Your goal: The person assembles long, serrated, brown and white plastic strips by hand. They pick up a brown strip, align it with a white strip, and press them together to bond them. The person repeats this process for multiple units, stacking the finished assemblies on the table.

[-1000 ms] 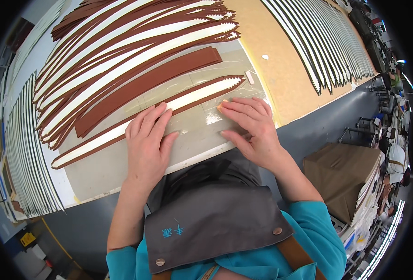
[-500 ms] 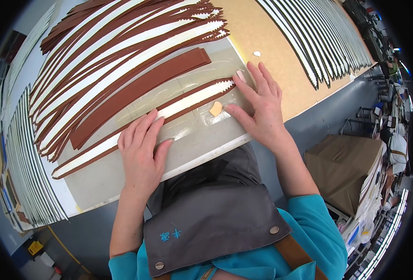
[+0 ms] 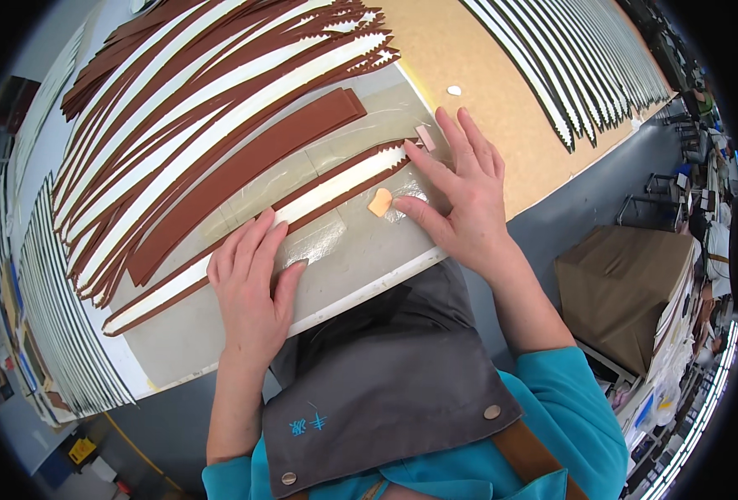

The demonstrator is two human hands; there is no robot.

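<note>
A long brown strip (image 3: pixel 335 193) with a white band down its middle and a toothed right end lies slantwise on the grey work board (image 3: pixel 344 246). My left hand (image 3: pixel 248 287) rests across its middle, fingertips flat on it and thumb apart. At the toothed end my right hand (image 3: pixel 471 200) touches the strip with its index fingertip, the other fingers spread. Its thumb tip is beside a small pale orange piece (image 3: pixel 380 202). Just past the strip's end is a small pink piece (image 3: pixel 425 138). Behind the strip lie stacked plain brown strips (image 3: pixel 252 175).
A large pile of brown-and-white strips (image 3: pixel 210 108) covers the far left. Rows of black-edged white strips lie at the far right (image 3: pixel 569 75) and left edge (image 3: pixel 60 308). A small white piece (image 3: pixel 454 90) sits on the tan board (image 3: pixel 510 158). A brown-covered box (image 3: pixel 623 292) stands at the right.
The view has shifted slightly. My right index fingertip now sits on the toothed end, uncovering more of the pink piece. My left hand stays on the strip.
</note>
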